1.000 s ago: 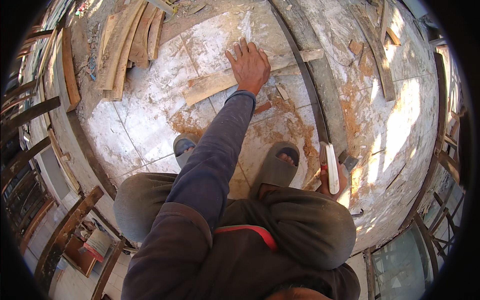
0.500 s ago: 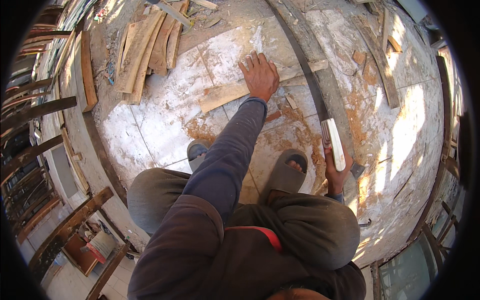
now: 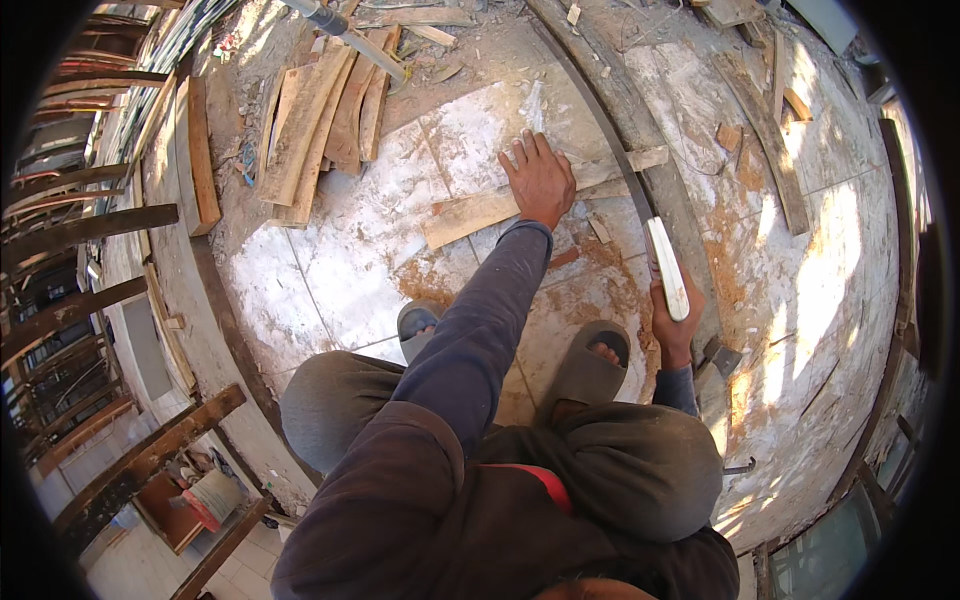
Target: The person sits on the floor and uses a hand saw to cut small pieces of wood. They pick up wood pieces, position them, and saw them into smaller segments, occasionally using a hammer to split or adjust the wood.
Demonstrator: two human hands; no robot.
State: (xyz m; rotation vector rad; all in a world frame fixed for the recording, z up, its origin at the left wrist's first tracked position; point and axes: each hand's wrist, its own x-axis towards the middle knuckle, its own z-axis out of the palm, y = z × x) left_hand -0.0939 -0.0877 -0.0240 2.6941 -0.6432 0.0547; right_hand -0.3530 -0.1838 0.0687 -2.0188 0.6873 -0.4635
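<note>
My left hand [image 3: 541, 182] lies flat with its fingers spread, pressing on a pale wooden plank [image 3: 455, 219]. My right hand [image 3: 675, 318] is closed round the white handle of a handsaw [image 3: 667, 272]. The saw's long dark blade points away from me and crosses the plank near its right end. Whether its teeth are in the wood cannot be made out. A long grey board [image 3: 690, 235] runs under the plank's right end and below the saw.
Sawdust [image 3: 595, 250] and small offcuts lie on the whitish tiles between my sandalled feet. Several cut planks [image 3: 310, 130] are piled at the far left, beside a metal pole [image 3: 350, 40]. Another plank [image 3: 765, 140] rests at the right. Wooden bars [image 3: 90, 220] line the left edge.
My right hand has pushed the saw forward, away from me, along the grey board. My left hand stays on the plank. The whole view has shifted slightly.
</note>
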